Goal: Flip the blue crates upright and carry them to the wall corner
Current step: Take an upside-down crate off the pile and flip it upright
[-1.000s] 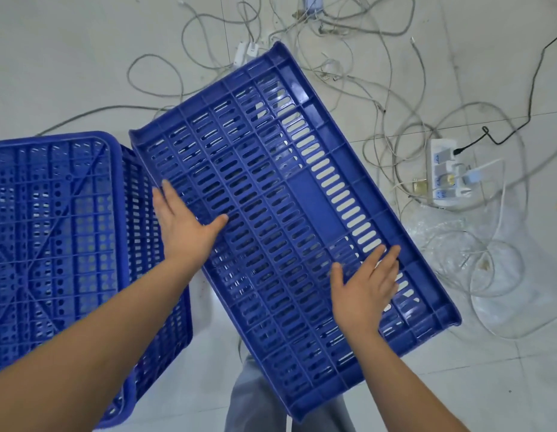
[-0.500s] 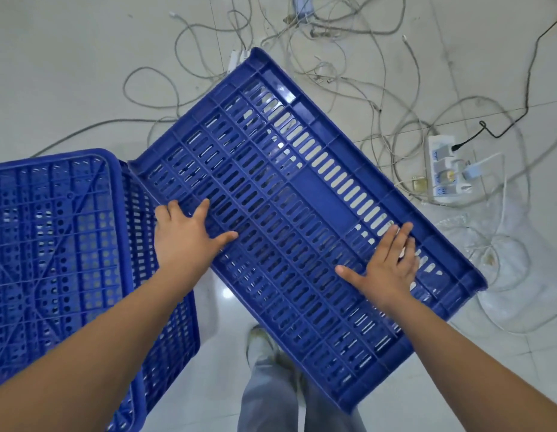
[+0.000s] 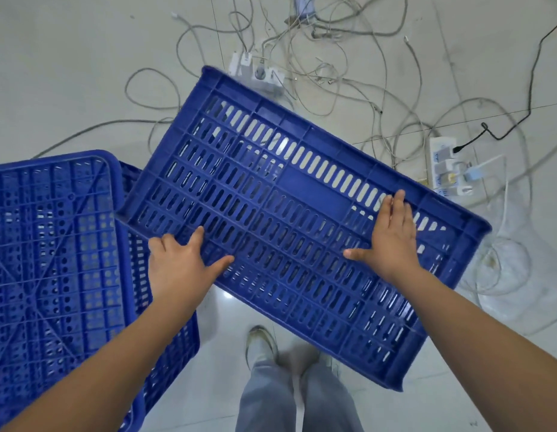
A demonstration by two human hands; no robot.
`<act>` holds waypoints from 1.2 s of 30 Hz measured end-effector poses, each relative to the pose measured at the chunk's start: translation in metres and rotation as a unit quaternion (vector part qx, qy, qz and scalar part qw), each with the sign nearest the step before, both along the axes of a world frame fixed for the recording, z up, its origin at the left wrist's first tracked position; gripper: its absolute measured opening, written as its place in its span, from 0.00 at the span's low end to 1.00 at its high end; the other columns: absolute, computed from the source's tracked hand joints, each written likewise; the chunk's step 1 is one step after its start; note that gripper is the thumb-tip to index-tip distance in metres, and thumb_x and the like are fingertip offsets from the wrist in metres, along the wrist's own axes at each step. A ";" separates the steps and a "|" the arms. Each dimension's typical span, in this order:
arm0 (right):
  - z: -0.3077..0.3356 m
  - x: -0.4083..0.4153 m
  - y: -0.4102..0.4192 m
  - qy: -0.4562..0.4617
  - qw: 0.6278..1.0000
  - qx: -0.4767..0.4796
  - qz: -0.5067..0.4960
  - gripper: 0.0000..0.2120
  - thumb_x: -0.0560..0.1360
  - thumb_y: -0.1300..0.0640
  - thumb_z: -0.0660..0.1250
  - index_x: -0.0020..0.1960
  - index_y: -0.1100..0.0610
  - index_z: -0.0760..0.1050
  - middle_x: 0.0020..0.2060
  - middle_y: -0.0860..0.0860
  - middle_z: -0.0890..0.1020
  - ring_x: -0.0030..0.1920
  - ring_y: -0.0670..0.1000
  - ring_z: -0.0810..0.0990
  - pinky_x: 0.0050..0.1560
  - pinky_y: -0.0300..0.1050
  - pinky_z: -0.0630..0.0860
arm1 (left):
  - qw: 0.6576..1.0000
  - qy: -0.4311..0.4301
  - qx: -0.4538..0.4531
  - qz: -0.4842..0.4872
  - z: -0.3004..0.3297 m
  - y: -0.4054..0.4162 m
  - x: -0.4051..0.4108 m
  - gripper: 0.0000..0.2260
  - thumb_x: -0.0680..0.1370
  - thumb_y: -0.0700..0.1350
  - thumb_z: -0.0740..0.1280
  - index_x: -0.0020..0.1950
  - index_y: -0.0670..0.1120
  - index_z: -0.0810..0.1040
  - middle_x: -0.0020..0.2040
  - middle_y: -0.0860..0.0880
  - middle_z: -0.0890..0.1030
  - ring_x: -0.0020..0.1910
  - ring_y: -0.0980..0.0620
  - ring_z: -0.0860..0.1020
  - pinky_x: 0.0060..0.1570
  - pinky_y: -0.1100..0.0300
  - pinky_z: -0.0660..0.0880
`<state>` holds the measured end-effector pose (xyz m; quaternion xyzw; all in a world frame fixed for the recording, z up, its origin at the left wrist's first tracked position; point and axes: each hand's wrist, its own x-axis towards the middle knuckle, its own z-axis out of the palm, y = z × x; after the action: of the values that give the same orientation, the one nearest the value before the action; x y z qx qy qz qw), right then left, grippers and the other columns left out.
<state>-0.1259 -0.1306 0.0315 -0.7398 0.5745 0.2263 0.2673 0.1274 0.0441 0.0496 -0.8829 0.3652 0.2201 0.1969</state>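
Under both flat, open hands [image 3: 386, 241] lies the tilted blue crate [image 3: 289, 213], ungripped.

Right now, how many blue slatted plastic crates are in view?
2. One blue slatted plastic crate is tilted at centre under both hands; the other lies bottom-up at left, cut off by the frame. More may sit out of view.

A pale, glossy tiled floor [image 3: 68, 57] carries a loose tangle of grey and white cables [image 3: 349, 73]. A white power strip [image 3: 445, 169] with plugged-in adapters lies at right, fed by a thin black cord [image 3: 533, 88]. Another white socket block [image 3: 258, 76] lies farther back.
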 end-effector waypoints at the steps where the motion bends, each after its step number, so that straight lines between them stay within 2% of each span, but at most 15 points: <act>1: 0.000 0.005 -0.004 -0.005 1.000 -0.013 0.006 0.59 0.68 0.42 0.72 0.75 0.60 0.30 0.75 0.55 0.30 0.76 0.58 0.35 0.75 0.55 0.40 | 1.000 0.000 0.008 0.002 0.001 0.004 -0.003 0.42 0.68 0.75 0.53 0.76 0.55 0.57 0.62 0.37 0.72 0.63 0.38 0.64 0.58 0.51 0.68; 5: 0.001 0.026 -0.022 0.001 0.999 -0.030 0.037 0.59 0.67 0.49 0.76 0.76 0.59 0.33 0.75 0.53 0.31 0.77 0.57 0.36 0.75 0.55 0.42 | 0.998 0.013 0.048 0.027 0.003 0.024 -0.017 0.42 0.67 0.76 0.52 0.76 0.55 0.57 0.58 0.39 0.74 0.61 0.39 0.66 0.56 0.52 0.68; 9: 0.002 0.030 -0.035 -0.007 0.994 -0.062 0.090 0.59 0.65 0.47 0.77 0.77 0.56 0.36 0.77 0.50 0.34 0.78 0.55 0.40 0.75 0.56 0.47 | 0.997 0.036 0.064 0.038 0.006 0.043 -0.029 0.35 0.72 0.72 0.53 0.74 0.55 0.60 0.59 0.42 0.74 0.63 0.41 0.66 0.56 0.53 0.70; 11: 0.004 0.027 -0.036 -0.006 0.991 -0.075 0.107 0.58 0.65 0.44 0.76 0.77 0.53 0.37 0.77 0.49 0.37 0.78 0.55 0.41 0.75 0.58 0.48 | 0.998 0.044 0.037 0.026 0.010 0.050 -0.031 0.31 0.74 0.69 0.55 0.72 0.54 0.65 0.64 0.42 0.71 0.66 0.41 0.64 0.59 0.51 0.69; 13: 0.005 0.019 -0.032 -0.003 0.990 -0.093 0.107 0.53 0.68 0.40 0.71 0.78 0.54 0.39 0.78 0.51 0.40 0.77 0.57 0.41 0.75 0.58 0.48 | 0.998 0.043 -0.047 0.011 0.014 0.051 -0.027 0.26 0.75 0.63 0.60 0.69 0.51 0.72 0.70 0.41 0.67 0.69 0.40 0.63 0.61 0.46 0.69; 15: 0.006 0.007 -0.027 -0.005 0.991 -0.121 0.065 0.49 0.72 0.37 0.65 0.78 0.56 0.40 0.78 0.54 0.42 0.77 0.59 0.42 0.75 0.56 0.47 | 0.989 0.037 -0.137 0.036 0.014 0.046 -0.015 0.26 0.75 0.59 0.63 0.70 0.48 0.71 0.73 0.39 0.62 0.71 0.38 0.60 0.62 0.40 0.68; 17: 0.007 -0.007 -0.025 0.002 0.989 -0.148 -0.010 0.46 0.74 0.35 0.60 0.78 0.58 0.40 0.78 0.57 0.42 0.77 0.60 0.43 0.75 0.55 0.47 | 0.982 0.018 -0.164 0.090 0.009 0.035 0.006 0.33 0.75 0.60 0.63 0.76 0.48 0.60 0.77 0.39 0.54 0.75 0.38 0.54 0.66 0.38 0.64; 19: 0.005 -0.021 -0.026 0.020 0.982 -0.151 -0.109 0.47 0.73 0.35 0.60 0.77 0.60 0.41 0.77 0.60 0.44 0.76 0.63 0.46 0.74 0.58 0.50 | 0.977 -0.003 -0.150 0.149 0.001 0.021 0.033 0.41 0.73 0.64 0.63 0.79 0.49 0.49 0.79 0.40 0.47 0.77 0.39 0.49 0.70 0.39 0.59; 21: 0.002 -0.030 -0.028 0.033 0.969 -0.111 -0.219 0.51 0.71 0.32 0.61 0.77 0.60 0.40 0.77 0.61 0.46 0.75 0.65 0.48 0.73 0.61 0.53 | 0.973 0.008 -0.103 0.205 -0.007 0.008 0.061 0.48 0.69 0.68 0.64 0.79 0.49 0.42 0.79 0.41 0.44 0.78 0.40 0.47 0.72 0.40 0.55; 24: -0.004 -0.034 -0.028 0.024 0.949 -0.055 -0.309 0.53 0.68 0.30 0.63 0.77 0.60 0.42 0.77 0.60 0.47 0.75 0.66 0.51 0.70 0.65 0.56 | 0.973 0.048 -0.027 0.226 -0.017 -0.005 0.084 0.53 0.66 0.71 0.65 0.78 0.50 0.38 0.79 0.40 0.49 0.76 0.37 0.54 0.72 0.40 0.56; 26: -0.007 -0.034 -0.029 0.012 0.946 -0.053 -0.320 0.53 0.68 0.31 0.64 0.77 0.60 0.42 0.77 0.60 0.46 0.75 0.66 0.51 0.70 0.64 0.56 | 0.976 0.065 -0.001 0.206 -0.022 -0.005 0.084 0.52 0.67 0.70 0.65 0.78 0.51 0.37 0.78 0.39 0.50 0.71 0.34 0.64 0.68 0.39 0.63; 28: -0.010 -0.033 -0.030 0.006 0.945 -0.056 -0.322 0.53 0.68 0.31 0.64 0.77 0.60 0.42 0.77 0.61 0.46 0.75 0.65 0.50 0.71 0.64 0.56 | 0.981 0.060 0.006 0.183 -0.023 0.001 0.082 0.51 0.68 0.69 0.65 0.78 0.52 0.38 0.77 0.38 0.53 0.62 0.33 0.73 0.53 0.42 0.74; 29: -0.010 -0.033 -0.031 0.007 0.945 -0.058 -0.321 0.53 0.68 0.31 0.64 0.77 0.60 0.42 0.77 0.61 0.46 0.75 0.65 0.50 0.72 0.64 0.57 | 0.983 0.054 0.004 0.176 -0.023 0.004 0.081 0.50 0.68 0.69 0.66 0.78 0.52 0.39 0.76 0.37 0.54 0.60 0.33 0.74 0.47 0.44 0.76; 31: -0.010 -0.032 -0.031 0.006 0.945 -0.062 -0.321 0.53 0.69 0.32 0.64 0.77 0.60 0.42 0.77 0.61 0.46 0.75 0.65 0.50 0.72 0.65 0.57 | 0.983 0.052 -0.003 0.175 -0.022 0.010 0.078 0.50 0.68 0.68 0.66 0.78 0.52 0.40 0.75 0.36 0.56 0.59 0.32 0.74 0.40 0.47 0.75; 36: -0.011 -0.028 -0.039 -0.013 0.949 -0.070 -0.307 0.52 0.69 0.32 0.64 0.77 0.59 0.42 0.77 0.60 0.45 0.76 0.64 0.47 0.74 0.63 0.54 | 0.981 0.047 0.006 0.187 -0.015 0.018 0.066 0.49 0.70 0.67 0.65 0.78 0.50 0.40 0.73 0.35 0.59 0.52 0.34 0.76 0.34 0.49 0.74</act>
<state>-0.1543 -0.1693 0.0208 -0.5475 0.7847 0.0833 0.2786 0.1937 0.0619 0.0344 -0.9228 0.2014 0.2968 0.1405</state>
